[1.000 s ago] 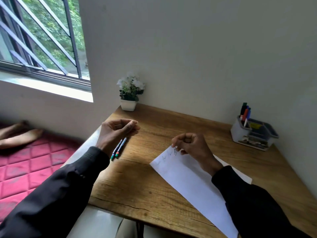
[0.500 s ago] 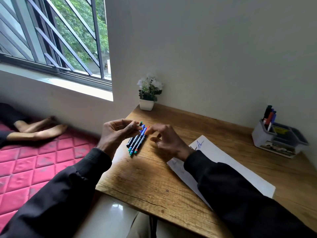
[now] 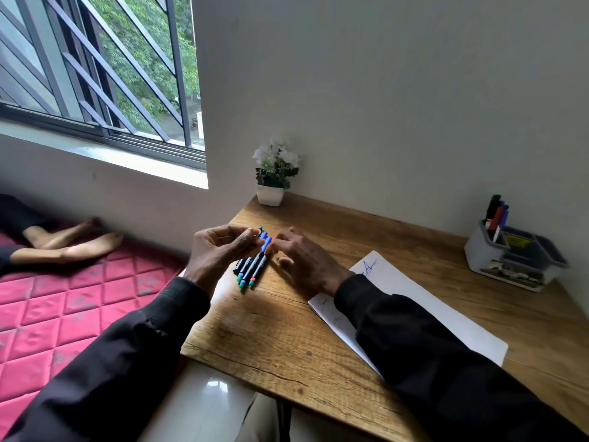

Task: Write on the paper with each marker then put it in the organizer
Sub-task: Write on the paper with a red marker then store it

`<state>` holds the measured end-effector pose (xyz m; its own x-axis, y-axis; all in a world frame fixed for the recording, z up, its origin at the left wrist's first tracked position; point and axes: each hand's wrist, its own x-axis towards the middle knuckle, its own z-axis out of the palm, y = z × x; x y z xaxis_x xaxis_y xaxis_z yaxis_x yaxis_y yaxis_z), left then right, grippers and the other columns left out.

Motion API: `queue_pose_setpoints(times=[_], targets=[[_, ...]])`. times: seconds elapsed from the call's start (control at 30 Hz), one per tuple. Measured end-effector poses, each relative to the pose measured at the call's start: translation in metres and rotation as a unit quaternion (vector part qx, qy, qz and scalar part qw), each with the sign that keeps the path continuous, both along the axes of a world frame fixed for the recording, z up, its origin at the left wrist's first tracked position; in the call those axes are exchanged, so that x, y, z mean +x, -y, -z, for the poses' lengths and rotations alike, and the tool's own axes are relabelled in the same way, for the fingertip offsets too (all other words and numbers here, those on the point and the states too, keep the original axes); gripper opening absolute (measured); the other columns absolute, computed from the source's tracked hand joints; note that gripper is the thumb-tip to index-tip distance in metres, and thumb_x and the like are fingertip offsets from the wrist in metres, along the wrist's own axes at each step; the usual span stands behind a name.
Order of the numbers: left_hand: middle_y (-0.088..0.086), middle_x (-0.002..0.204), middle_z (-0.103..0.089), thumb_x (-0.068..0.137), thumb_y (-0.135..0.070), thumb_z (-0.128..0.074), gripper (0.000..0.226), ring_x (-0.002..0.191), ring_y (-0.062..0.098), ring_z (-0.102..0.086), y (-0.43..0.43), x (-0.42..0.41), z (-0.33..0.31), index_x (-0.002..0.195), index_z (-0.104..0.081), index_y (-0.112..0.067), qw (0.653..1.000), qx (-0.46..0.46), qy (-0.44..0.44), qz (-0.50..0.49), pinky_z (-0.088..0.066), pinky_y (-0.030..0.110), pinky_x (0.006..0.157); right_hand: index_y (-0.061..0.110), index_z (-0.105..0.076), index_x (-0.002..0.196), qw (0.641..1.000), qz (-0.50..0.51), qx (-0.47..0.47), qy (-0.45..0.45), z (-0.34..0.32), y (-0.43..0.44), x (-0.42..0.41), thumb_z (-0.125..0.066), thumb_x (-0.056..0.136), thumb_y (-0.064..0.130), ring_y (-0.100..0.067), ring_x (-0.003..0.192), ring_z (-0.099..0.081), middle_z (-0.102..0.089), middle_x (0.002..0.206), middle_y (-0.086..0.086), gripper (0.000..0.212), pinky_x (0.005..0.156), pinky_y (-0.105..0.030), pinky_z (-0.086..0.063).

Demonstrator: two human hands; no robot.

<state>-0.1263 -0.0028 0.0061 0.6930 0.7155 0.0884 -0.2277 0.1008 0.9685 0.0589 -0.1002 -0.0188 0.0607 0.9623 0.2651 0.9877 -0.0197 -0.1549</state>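
Black-barrelled markers with blue, green and orange ends lie side by side on the wooden desk, long axes pointing away from the person, between both hands. The right hand touches the orange cap with narrowly curled fingertips. The left hand curls at the far caps. Whether either actually grips is unclear.

Home bedroom: mattress, barred window, wooden desk.
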Motion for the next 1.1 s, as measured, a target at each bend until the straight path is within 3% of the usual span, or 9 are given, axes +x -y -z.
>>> queue_pose_setpoints(times=[0.17, 0.23, 0.43, 0.53, 0.63, 0.7, 0.9, 1.0, 1.1], targets=[[0.023, 0.096, -0.076, 0.089, -0.008, -0.071, 0.027, 0.091, 0.029, -0.075, -0.002, 0.001, 0.003, 0.110, -0.069, 0.008, 1.000, 0.008, 0.001, -0.004, -0.061, 0.031, 0.085, 0.016, -0.068, 0.107, 1.000, -0.022, 0.000, 0.018, -0.002, -0.003, -0.003, -0.059, 0.099, 0.027, -0.022, 0.110, -0.052, -0.065, 0.117, -0.005, 0.016, 0.086, -0.042, -0.056], [0.022, 0.095, -0.076, 0.089, -0.009, -0.070, 0.026, 0.089, 0.026, -0.075, -0.003, 0.001, 0.003, 0.110, -0.069, 0.007, 1.000, 0.010, 0.002, -0.003, -0.061, 0.030, 0.084, 0.018, -0.067, 0.101, 0.999, -0.025, 0.008, 0.025, -0.004, 0.000, 0.001, -0.066, 0.097, 0.022, -0.019, 0.105, -0.052, -0.065, 0.109, -0.003, 0.005, 0.081, -0.042, -0.056], [0.024, 0.096, -0.075, 0.089, -0.007, -0.071, 0.025, 0.089, 0.028, -0.075, 0.004, 0.013, 0.006, 0.108, -0.070, 0.008, 1.000, -0.013, 0.012, 0.015, -0.061, 0.028, 0.083, 0.014, -0.070, 0.097, 1.000, -0.003, 0.025, -0.006, -0.007, 0.026, 0.020, -0.074, 0.090, 0.006, -0.017, 0.101, -0.052, -0.066, 0.104, -0.005, 0.011, 0.078, -0.033, -0.051], [0.022, 0.098, -0.076, 0.090, -0.009, -0.070, 0.023, 0.093, 0.031, -0.075, 0.012, 0.025, 0.006, 0.108, -0.071, 0.006, 0.999, -0.014, 0.015, 0.027, -0.061, 0.029, 0.084, 0.013, -0.068, 0.101, 0.989, 0.061, 0.082, -0.106, -0.014, 0.048, 0.031, -0.068, 0.093, -0.001, -0.011, 0.094, -0.054, -0.064, 0.100, 0.002, 0.016, 0.078, -0.015, -0.044], [0.018, 0.097, -0.077, 0.090, -0.010, -0.071, 0.022, 0.095, 0.030, -0.075, 0.023, 0.040, 0.005, 0.107, -0.072, 0.004, 0.999, 0.010, 0.016, 0.034, -0.060, 0.031, 0.087, 0.014, -0.067, 0.114, 0.937, 0.141, 0.142, -0.286, -0.025, 0.074, 0.036, -0.062, 0.099, 0.003, 0.001, 0.086, -0.059, -0.065, 0.098, 0.006, 0.019, 0.073, -0.010, -0.046], [0.012, 0.098, -0.078, 0.089, -0.013, -0.073, 0.021, 0.097, 0.026, -0.075, 0.031, 0.050, 0.005, 0.106, -0.074, -0.001, 0.998, 0.053, 0.002, 0.043, -0.060, 0.031, 0.088, 0.012, -0.067, 0.122, 0.887, 0.148, 0.169, -0.404, -0.027, 0.091, 0.036, -0.059, 0.102, 0.006, -0.004, 0.087, -0.066, -0.069, 0.101, 0.001, 0.022, 0.074, -0.017, -0.053], [-0.001, 0.107, -0.077, 0.083, -0.017, -0.081, 0.030, 0.101, 0.016, -0.073, 0.051, 0.078, 0.010, 0.112, -0.076, -0.015, 0.975, 0.172, -0.049, 0.128, -0.060, 0.036, 0.089, 0.010, -0.075, 0.104, 0.770, 0.145, 0.253, -0.568, -0.023, 0.127, 0.032, -0.071, 0.094, 0.008, -0.024, 0.090, -0.073, -0.078, 0.100, -0.010, 0.012, 0.086, -0.033, -0.059], [-0.003, 0.104, -0.078, 0.083, -0.013, -0.080, 0.027, 0.097, 0.010, -0.073, 0.063, 0.087, 0.007, 0.110, -0.077, -0.013, 0.956, 0.249, -0.047, 0.150, -0.060, 0.028, 0.084, 0.001, -0.074, 0.103, 0.766, 0.120, 0.261, -0.576, -0.022, 0.135, 0.026, -0.076, 0.090, 0.011, -0.028, 0.085, -0.072, -0.075, 0.094, -0.015, 0.016, 0.081, -0.036, -0.058], [-0.004, 0.100, -0.078, 0.084, -0.006, -0.078, 0.025, 0.092, 0.004, -0.072, 0.072, 0.092, 0.005, 0.108, -0.077, -0.007, 0.938, 0.314, -0.013, 0.146, -0.056, 0.017, 0.075, 0.000, -0.072, 0.096, 0.771, 0.102, 0.240, -0.582, -0.024, 0.140, 0.020, -0.072, 0.094, 0.011, -0.028, 0.070, -0.063, -0.068, 0.080, -0.019, 0.011, 0.062, -0.033, -0.054]])
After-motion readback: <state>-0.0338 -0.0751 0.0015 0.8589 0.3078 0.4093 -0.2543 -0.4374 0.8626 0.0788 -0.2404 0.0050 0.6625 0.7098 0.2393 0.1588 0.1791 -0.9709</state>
